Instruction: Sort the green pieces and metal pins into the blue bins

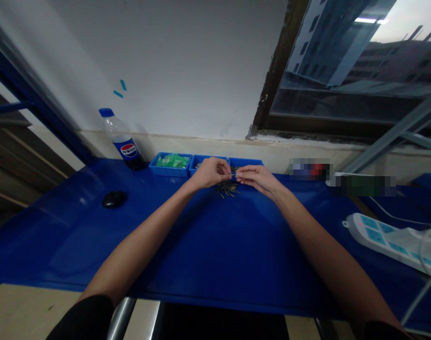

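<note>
While pinched between left hand (211, 172) and right hand (258, 179): looks like one slender piece (233, 174), raised just above the pile (228, 190) of thin metal pieces on the blue table (215, 255).
Left grip: curls tightly, thumb and forefinger narrowed on one end.
Right grip: reaches in from the opposite side, fingers straighter, tips apparently closed on the other end.
Step in hand: seems a delicate two-handed handling of a single piece, judging by the tip-to-tip posture.
Next move: probably calls for steady wrists, a light pinch and care around the trays just behind.
Left tray (169, 171): holds green packets (174, 160), open to view.
Middle tray (191, 168): hides mostly behind the left hand; shows a little pale content.
Right tray (249, 162): shows back rim and a few dark slivers, otherwise covered.
Hard to make out: whether one part or two joined; pile partly screened, pieces overlapping.
Pixelated items (309, 169): impossible to identify.
Power strip (388, 241): runs out of view at right.
</note>
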